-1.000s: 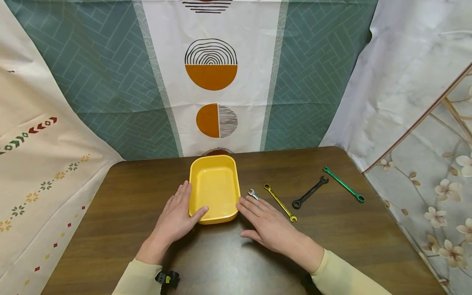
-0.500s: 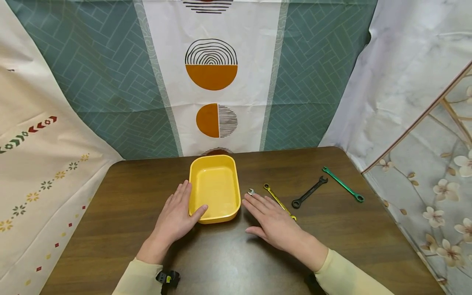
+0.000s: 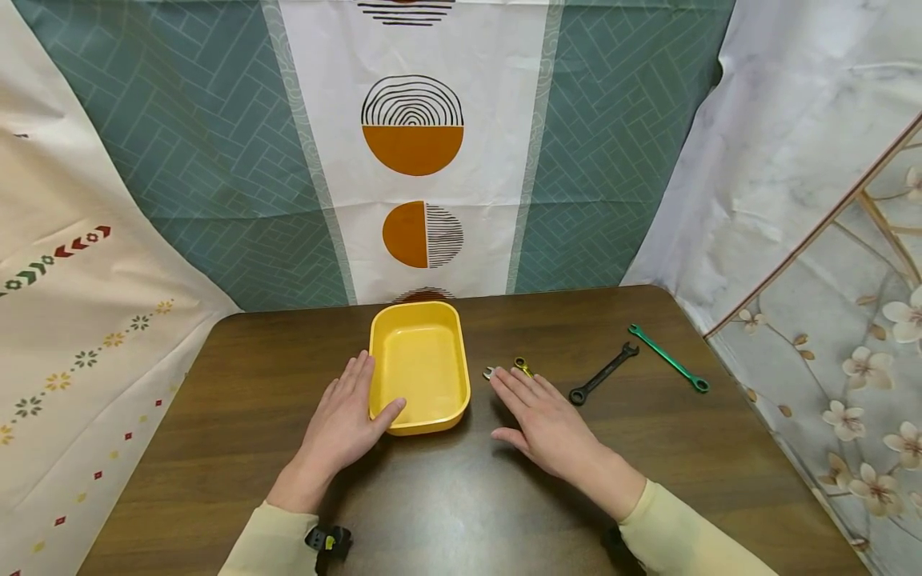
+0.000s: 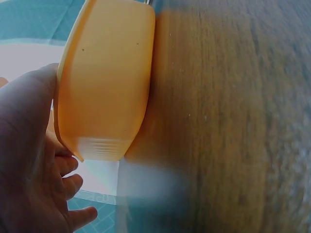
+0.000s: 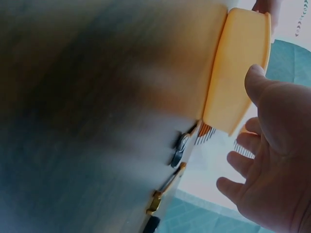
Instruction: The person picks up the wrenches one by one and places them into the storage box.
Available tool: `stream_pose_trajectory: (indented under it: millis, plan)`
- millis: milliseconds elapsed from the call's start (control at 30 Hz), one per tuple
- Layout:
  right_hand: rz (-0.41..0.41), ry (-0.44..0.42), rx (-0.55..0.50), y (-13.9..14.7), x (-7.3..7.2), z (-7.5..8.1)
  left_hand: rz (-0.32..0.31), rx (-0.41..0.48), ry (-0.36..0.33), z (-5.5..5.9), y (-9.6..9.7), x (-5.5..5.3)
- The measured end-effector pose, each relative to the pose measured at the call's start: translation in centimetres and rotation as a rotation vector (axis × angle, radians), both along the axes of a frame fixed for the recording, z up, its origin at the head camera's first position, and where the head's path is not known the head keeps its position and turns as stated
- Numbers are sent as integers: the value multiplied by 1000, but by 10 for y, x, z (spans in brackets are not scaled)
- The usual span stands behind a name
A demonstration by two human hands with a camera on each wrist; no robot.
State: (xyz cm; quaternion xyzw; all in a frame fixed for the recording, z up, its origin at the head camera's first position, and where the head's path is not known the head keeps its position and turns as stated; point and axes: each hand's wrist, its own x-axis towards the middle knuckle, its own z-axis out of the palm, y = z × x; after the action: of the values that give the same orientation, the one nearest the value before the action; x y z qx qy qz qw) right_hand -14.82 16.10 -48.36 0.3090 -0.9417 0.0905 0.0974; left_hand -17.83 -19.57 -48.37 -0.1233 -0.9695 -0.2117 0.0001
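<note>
A yellow plastic tray (image 3: 423,424) lies on the wooden table. At its left side is my left hand (image 3: 338,428), fingers straight along the wall and thumb over the near rim corner; the left wrist view shows the thumb (image 4: 34,87) at the rim. Right of the tray, my right hand (image 3: 547,428) is held out flat with its fingers extended, apart from the tray. Beneath its fingers a silver wrench (image 3: 489,373) shows only its open end. A gold combination wrench (image 3: 522,365) is likewise mostly hidden by that hand.
Farther right lie a black combination wrench (image 3: 603,374) and a green one (image 3: 668,358). The brown table (image 3: 259,376) ends at a patterned cloth (image 3: 432,192) behind, with more cloth at both sides.
My right hand has moved away from the tray to the right and slightly farther back, now covering more of the silver and gold wrenches. My left hand has stayed at the tray.
</note>
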Motion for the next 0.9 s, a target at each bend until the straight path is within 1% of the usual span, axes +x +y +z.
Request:
stream_pose_trajectory:
  millis: [267, 533, 900]
  plan:
    - [-70, 22, 47, 7, -5, -3, 2, 11, -13, -3, -1, -1]
    - [-133, 12, 57, 12, -10, -5, 2, 4, -4, -4, -1, -2]
    - [-167, 17, 66, 17, -15, -8, 2, -2, 15, -4, -1, -2]
